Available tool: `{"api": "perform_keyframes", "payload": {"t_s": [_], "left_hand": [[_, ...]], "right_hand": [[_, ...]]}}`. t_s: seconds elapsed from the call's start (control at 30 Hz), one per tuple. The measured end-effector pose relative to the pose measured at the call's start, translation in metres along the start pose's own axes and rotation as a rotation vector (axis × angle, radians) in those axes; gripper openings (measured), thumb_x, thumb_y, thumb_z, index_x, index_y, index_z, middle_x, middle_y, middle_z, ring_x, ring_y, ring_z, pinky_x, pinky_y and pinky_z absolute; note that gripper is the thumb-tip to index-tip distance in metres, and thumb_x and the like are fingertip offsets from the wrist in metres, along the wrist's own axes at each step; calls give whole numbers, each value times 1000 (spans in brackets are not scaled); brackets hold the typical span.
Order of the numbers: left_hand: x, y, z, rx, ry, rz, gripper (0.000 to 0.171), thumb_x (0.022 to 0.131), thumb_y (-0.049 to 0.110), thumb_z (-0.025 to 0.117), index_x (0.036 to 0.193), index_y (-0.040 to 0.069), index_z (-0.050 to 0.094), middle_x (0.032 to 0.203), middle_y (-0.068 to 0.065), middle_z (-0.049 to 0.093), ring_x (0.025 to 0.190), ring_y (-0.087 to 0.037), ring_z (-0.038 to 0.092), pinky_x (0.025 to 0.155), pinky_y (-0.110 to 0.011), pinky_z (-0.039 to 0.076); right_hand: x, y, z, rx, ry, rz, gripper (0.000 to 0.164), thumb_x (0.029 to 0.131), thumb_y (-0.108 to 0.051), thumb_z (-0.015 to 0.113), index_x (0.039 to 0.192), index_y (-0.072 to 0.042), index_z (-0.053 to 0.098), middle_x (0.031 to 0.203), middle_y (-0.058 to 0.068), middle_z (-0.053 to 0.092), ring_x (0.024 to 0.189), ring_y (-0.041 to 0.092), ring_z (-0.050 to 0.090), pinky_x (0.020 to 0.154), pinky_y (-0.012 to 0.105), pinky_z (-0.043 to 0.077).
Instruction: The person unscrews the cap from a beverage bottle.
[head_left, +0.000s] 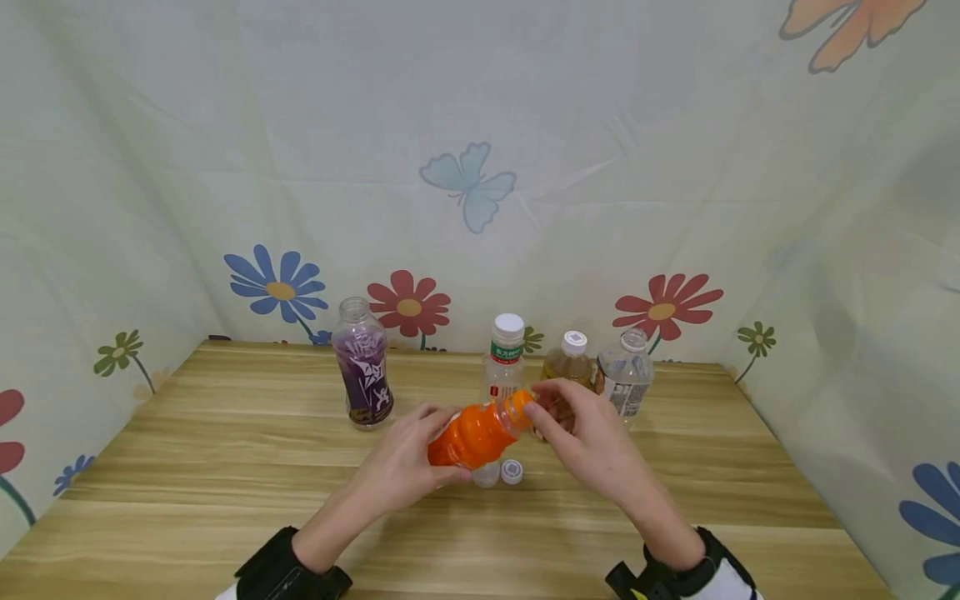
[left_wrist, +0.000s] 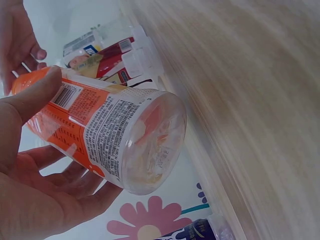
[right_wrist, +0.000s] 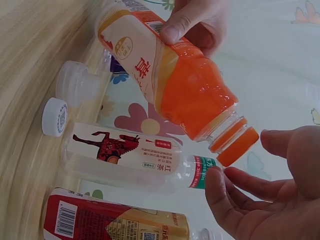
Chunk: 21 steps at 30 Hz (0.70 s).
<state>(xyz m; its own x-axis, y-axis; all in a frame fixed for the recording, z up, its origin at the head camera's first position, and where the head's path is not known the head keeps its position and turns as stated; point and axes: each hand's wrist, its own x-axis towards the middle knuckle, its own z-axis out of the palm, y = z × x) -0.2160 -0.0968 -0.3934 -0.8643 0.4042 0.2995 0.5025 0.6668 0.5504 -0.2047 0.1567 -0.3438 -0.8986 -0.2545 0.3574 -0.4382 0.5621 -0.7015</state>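
Observation:
My left hand (head_left: pixel 408 458) grips the body of an orange-labelled drink bottle (head_left: pixel 472 437), which is tilted above the table with its neck toward the right. In the left wrist view its clear base (left_wrist: pixel 155 145) faces the camera. An orange cap (right_wrist: pixel 237 146) sits on the neck. Around that cap, the fingers of my right hand (head_left: pixel 592 437) are spread loosely, fingertips right at its edge, with slight gaps showing in the right wrist view. Under the bottle, a white cap (head_left: pixel 512 472) and a translucent cap (head_left: pixel 486 475) lie on the table.
A purple-labelled bottle (head_left: pixel 363 367) with a bare neck stands at the left. Behind my hands are a clear white-capped bottle (head_left: pixel 507 358), a white-capped bottle with yellowish contents or label (head_left: pixel 567 365) and an uncapped clear bottle (head_left: pixel 626 375). A flowered cloth (head_left: pixel 480 108) encloses the wooden table (head_left: pixel 225 467).

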Motion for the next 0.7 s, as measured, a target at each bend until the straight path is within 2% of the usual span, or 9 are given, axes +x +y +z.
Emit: {"api": "perform_keyframes", "payload": {"t_s": [0.2,0.33,0.47,0.7], "left_hand": [[0,-1,0,6,4,6,72,72,34,89,133,10,59,117,1,57,104,-17,59,91,-36,46],[0,-1,0,11,5,-1,72,72,34,89,133,11,59,117,2,57,104,-17,58,92,-36,46],[0,-2,-1,14,5,-6,72,72,34,89,133,11,59,117,2,57,105,-17,58,91,-36,46],[0,-1,-1,11,-9,-17,73,72,35,88,134,11,58,117,1,57,105,-18,58,91,-37,46]], "right_hand": [[1,0,2,-4,-1,11,24,94,-20,69,115,-8,65,91,-2,61,78,17,59,66,23,51],[0,0,1,-24,-5,-34,25,93,-17,71,116,-8,66,92,-4,60,78,18,57,63,23,50],[-1,0,0,0,-28,-91,28,92,-10,71,118,-7,65,98,-4,61,82,18,60,66,24,52],[-1,0,-4,10,-61,-165,32,90,-3,71,121,-8,63,104,-4,61,86,14,61,69,23,53]]}}
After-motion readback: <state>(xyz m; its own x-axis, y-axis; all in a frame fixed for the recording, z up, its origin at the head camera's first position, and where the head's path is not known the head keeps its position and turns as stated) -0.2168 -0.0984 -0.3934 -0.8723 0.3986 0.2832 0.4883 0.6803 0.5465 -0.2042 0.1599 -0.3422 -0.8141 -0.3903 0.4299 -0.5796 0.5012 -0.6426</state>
